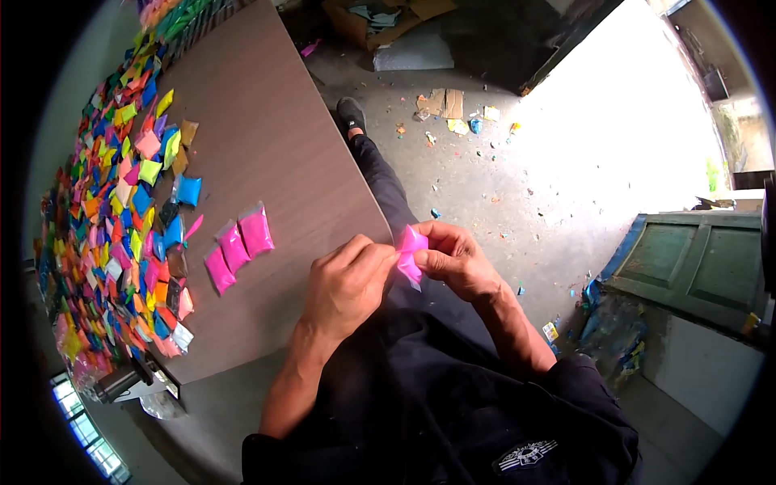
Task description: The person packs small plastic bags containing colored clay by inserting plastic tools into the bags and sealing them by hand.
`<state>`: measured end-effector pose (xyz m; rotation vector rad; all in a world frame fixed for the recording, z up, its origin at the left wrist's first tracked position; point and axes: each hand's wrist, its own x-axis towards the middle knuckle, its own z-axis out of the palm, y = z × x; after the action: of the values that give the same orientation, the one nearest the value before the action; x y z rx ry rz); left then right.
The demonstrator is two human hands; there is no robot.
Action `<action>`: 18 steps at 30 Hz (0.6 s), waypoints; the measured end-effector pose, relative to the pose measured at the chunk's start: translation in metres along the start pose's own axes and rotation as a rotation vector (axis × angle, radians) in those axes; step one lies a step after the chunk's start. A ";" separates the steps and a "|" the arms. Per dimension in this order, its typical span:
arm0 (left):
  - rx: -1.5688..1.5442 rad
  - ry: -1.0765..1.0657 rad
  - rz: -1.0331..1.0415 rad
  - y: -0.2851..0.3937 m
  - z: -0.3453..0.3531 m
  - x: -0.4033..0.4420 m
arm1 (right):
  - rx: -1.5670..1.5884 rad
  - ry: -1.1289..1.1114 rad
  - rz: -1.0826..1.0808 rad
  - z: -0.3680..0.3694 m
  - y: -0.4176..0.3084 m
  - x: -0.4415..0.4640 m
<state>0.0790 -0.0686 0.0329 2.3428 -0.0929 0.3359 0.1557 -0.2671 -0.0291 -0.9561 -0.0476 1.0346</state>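
Brown tabletop [267, 129] with a faint wood grain fills the left-centre of the frame, its far left side covered by a thick heap of small colored packets [121, 202] running from the upper left down to the lower left. Three pink packets [233, 246] lie side by side in a slanting row right of the heap, well apart from it, filled and flat on the wood. One more, the pink packet [412, 241], is off the table near the middle of the frame, just beyond the table's edge, pinched between the fingertips of both hands, the left hand [349, 283] closed on its near side and the right hand [454, 263] gripping it with thumb and fingers. So three pink ones are set down and this one is being handled, apart from their row; whether it is sealed cannot be told. Past the table, the grey floor [501, 186] is strewn with scraps, with cardboard pieces [443, 103] at upper centre and an open cardboard box [349, 23] above. Bright light washes out the upper right, and a green panelled door [679, 250] stands at the right
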 end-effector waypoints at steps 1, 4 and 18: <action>-0.001 0.006 -0.002 0.001 0.001 0.001 | 0.017 -0.009 -0.033 -0.001 0.000 0.000; 0.025 0.047 0.040 0.001 0.001 0.002 | 0.022 -0.025 -0.058 -0.001 -0.003 0.001; -0.254 0.228 -0.291 0.012 -0.008 -0.023 | -0.649 0.213 -0.628 0.020 0.002 0.000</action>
<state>0.0532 -0.0723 0.0398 2.0172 0.2970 0.4167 0.1454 -0.2536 -0.0184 -1.5066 -0.4991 0.3181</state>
